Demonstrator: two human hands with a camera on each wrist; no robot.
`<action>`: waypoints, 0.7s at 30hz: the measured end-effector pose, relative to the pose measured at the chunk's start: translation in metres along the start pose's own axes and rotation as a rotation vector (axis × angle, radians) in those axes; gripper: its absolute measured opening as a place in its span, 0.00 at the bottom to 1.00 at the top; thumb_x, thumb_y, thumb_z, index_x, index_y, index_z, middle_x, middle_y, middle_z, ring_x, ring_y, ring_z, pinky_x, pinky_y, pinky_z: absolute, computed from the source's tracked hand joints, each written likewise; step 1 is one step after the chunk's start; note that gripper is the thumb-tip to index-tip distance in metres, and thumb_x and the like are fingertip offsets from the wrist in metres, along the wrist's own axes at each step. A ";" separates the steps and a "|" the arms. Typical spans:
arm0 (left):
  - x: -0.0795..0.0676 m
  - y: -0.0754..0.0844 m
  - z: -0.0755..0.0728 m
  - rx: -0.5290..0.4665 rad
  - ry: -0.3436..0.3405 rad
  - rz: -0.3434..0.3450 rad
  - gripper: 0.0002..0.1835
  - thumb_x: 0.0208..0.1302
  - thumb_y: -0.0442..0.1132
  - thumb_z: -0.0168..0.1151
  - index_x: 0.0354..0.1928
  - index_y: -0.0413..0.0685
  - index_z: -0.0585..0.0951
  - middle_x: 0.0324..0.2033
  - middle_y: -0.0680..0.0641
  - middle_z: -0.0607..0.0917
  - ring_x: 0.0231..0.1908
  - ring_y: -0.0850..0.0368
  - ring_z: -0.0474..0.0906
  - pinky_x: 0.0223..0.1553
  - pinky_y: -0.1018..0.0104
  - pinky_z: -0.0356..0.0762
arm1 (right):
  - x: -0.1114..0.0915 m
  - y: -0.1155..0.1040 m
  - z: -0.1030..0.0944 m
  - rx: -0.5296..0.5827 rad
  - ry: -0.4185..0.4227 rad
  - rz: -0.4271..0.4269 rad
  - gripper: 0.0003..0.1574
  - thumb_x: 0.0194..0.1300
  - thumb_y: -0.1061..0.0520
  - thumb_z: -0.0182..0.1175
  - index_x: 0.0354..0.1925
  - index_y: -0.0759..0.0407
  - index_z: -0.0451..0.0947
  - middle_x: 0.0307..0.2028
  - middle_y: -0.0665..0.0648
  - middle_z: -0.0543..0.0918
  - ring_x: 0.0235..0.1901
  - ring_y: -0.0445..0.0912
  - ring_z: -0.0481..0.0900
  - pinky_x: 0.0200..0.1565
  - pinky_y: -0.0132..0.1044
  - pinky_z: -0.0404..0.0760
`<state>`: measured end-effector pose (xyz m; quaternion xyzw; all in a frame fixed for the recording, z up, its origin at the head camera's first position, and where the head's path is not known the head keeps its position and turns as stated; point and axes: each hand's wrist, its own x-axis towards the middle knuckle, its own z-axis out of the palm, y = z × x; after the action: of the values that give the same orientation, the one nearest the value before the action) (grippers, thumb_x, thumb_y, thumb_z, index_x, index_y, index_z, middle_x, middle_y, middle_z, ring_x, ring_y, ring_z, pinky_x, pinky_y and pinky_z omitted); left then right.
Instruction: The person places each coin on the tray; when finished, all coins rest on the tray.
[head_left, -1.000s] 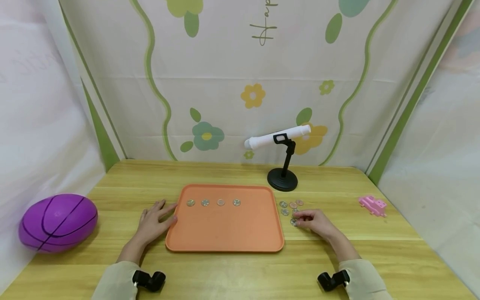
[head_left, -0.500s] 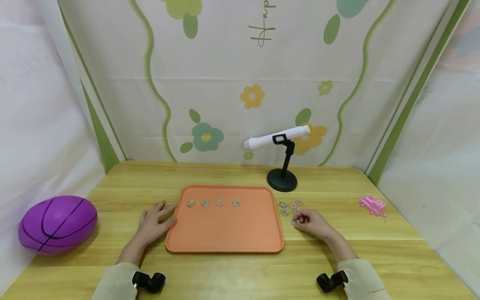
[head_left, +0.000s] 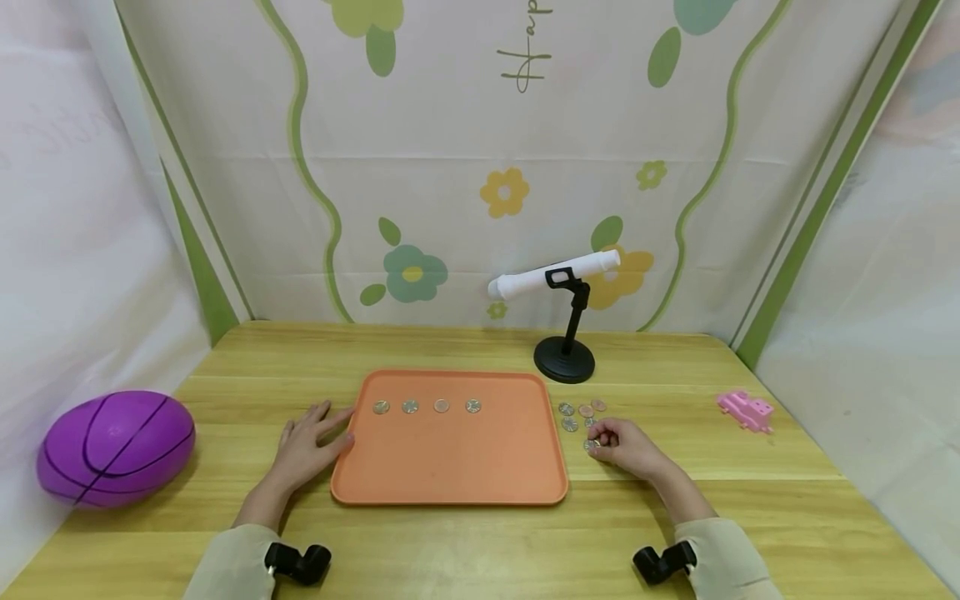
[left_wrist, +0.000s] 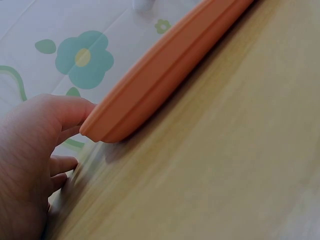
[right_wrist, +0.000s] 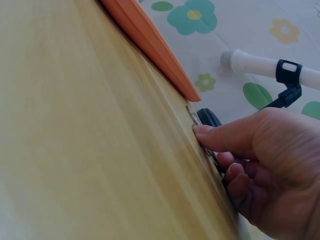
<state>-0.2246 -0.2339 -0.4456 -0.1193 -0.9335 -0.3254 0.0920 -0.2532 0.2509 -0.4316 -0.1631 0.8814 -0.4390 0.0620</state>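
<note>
My left hand (head_left: 303, 448) rests at the left edge of an orange tray (head_left: 450, 467), fingers spread, with thumb and forefinger touching its rim. A row of several coins (head_left: 441, 406) lies along the tray's far part, silver ones and a copper one. Right of the tray, my right hand (head_left: 633, 452) pinches a silver coin (head_left: 588, 446) between thumb and curled fingers, low at the tabletop. Several more coins (head_left: 569, 424) lie just beyond those fingertips, silver and copper. In the right wrist view, the thumb (right_wrist: 220, 136) presses by thin coin edges seen side-on.
A white microphone (head_left: 555, 275) on a black stand (head_left: 564, 360) stands behind the tray. To the far left is a purple ball (head_left: 116, 447) with black lines. A small pink toy (head_left: 745, 412) lies at the right of the wooden table (head_left: 450, 550). Printed cloth hangs behind.
My right thumb and fingers have closed in on the nearest silver coin, which has shifted slightly to the right. The left hand and tray stay put.
</note>
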 end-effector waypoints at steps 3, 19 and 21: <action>0.000 0.000 0.000 0.000 0.000 0.002 0.27 0.57 0.50 0.54 0.56 0.44 0.70 0.58 0.29 0.57 0.58 0.33 0.45 0.51 0.36 0.33 | -0.001 -0.001 0.001 -0.011 0.021 0.022 0.10 0.50 0.66 0.60 0.33 0.68 0.71 0.26 0.56 0.69 0.24 0.45 0.63 0.25 0.30 0.65; 0.000 0.003 -0.001 0.005 0.005 0.010 0.27 0.57 0.50 0.55 0.56 0.44 0.70 0.57 0.28 0.57 0.58 0.32 0.45 0.51 0.36 0.34 | -0.007 -0.001 0.001 0.039 0.082 0.004 0.12 0.51 0.66 0.60 0.37 0.68 0.73 0.25 0.56 0.71 0.21 0.44 0.64 0.22 0.31 0.65; 0.001 0.004 -0.001 0.004 0.004 0.011 0.27 0.57 0.49 0.55 0.56 0.44 0.70 0.57 0.28 0.57 0.58 0.31 0.45 0.51 0.36 0.33 | -0.006 0.000 0.001 0.044 0.085 0.026 0.13 0.52 0.65 0.59 0.38 0.68 0.74 0.25 0.56 0.72 0.22 0.43 0.65 0.23 0.31 0.66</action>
<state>-0.2240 -0.2319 -0.4422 -0.1234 -0.9333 -0.3233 0.0959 -0.2468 0.2521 -0.4322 -0.1315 0.8755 -0.4637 0.0338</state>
